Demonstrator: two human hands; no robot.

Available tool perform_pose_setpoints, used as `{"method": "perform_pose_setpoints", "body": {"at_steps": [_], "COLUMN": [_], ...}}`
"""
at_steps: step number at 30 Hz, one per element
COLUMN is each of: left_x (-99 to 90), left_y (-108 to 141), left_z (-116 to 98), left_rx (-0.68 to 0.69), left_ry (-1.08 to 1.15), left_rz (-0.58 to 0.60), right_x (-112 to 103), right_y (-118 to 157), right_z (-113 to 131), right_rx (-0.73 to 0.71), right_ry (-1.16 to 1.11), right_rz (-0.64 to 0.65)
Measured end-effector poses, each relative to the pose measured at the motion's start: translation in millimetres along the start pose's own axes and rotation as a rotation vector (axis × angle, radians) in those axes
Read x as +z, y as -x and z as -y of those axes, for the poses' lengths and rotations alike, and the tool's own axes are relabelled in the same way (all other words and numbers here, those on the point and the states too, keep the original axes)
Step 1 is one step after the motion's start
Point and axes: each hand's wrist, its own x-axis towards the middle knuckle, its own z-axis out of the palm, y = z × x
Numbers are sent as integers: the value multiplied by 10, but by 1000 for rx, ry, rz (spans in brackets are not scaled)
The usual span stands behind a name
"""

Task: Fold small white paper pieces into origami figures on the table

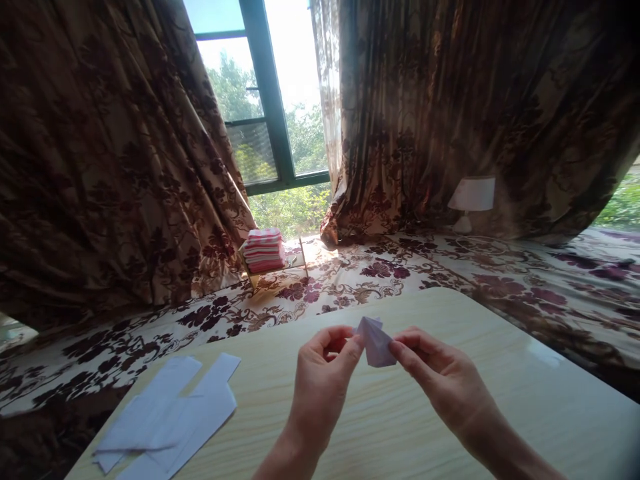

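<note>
A small folded piece of white paper [379, 347] is held up above the pale wood-grain table [270, 407]. My left hand [327, 373] pinches its left edge between thumb and fingers. At its lower right side, my right hand [445, 377] grips it with thumb and fingertips. The paper has a pointed top, creased faces and a wider, flat lower edge. Several white paper sheets and strips [170, 413] lie overlapping on the left part of the table.
Beyond the table spreads a floral cloth [350, 287]. On it stand a small rack [265, 270] with folded red-and-white cloths [264, 249] and a white lamp [474, 195]. Patterned curtains [400, 120] hang beside a window [273, 100].
</note>
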Motion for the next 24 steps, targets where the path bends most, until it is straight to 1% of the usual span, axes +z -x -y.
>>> {"method": "perform_pose_setpoints", "body": {"at_steps": [2, 3, 5, 7, 11, 16, 18, 20, 22, 24], "left_x": [-24, -33, -42, -45, -49, -48, -43, -37, -31, -25], "left_y": [-21, -26, -28, -21, -3, 18, 23, 24, 24, 28], "left_z": [-10, -20, -44, -65, -78, -76, -81, -86, -90, -91], "left_rx": [93, 138, 211, 249, 259, 249, 245, 246, 245, 248], "left_ry": [-83, -117, -159, -170, -149, -145, -153, -157, -156, -154], "left_rz": [-47, -40, 16, 66, 113, 146, 167, 176, 172, 159], "right_x": [-3, -3, 0, 7, 29, 26, 12, -2, -9, -7], "right_y": [-2, -1, 3, 13, 40, 55, 58, 62, 66, 72], "right_z": [-14, -21, -33, -39, -24, -17, -15, 0, 24, 47], "right_rx": [-9, -13, -21, -33, -56, -76, -68, -69, -112, -187], "right_ry": [46, 70, 106, 124, 145, 135, 131, 133, 140, 148], "right_rz": [17, 17, 19, 23, 51, 118, 98, 41, -14, -26]}}
